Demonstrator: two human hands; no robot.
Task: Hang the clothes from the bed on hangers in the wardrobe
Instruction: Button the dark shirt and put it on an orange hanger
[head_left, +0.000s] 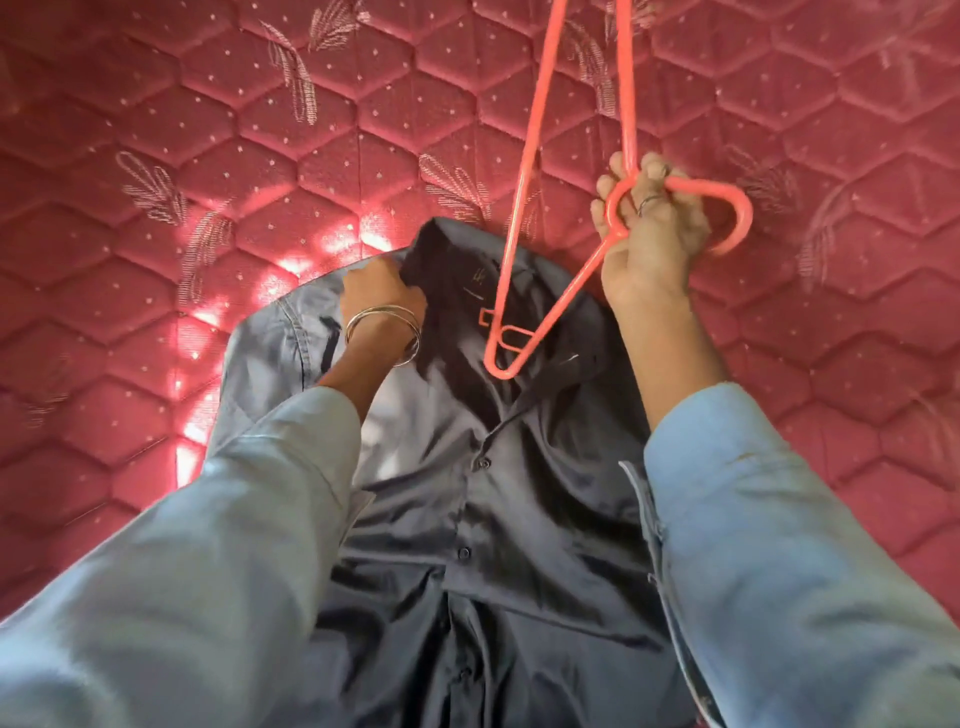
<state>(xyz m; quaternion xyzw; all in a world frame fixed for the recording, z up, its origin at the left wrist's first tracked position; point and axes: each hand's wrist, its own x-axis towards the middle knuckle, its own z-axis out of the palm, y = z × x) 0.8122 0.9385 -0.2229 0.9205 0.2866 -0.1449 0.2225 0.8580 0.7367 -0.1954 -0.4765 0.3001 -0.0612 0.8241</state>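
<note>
A black satin button shirt (483, 499) lies face up on the red quilted bed (156, 130), collar pointing away from me. My left hand (382, 293), bangles on its wrist, grips the shirt at the left side of the collar. My right hand (647, 228) grips an orange plastic hanger (524, 171) at the neck just below its hook. The hanger is tilted, one corner hanging over the open collar, the other end running out of the top of the view.
The red mattress spreads on all sides of the shirt, with sunlit patches (291, 270) to the left of the collar. My light blue sleeves (779, 545) cover the lower corners of the view. No wardrobe is in view.
</note>
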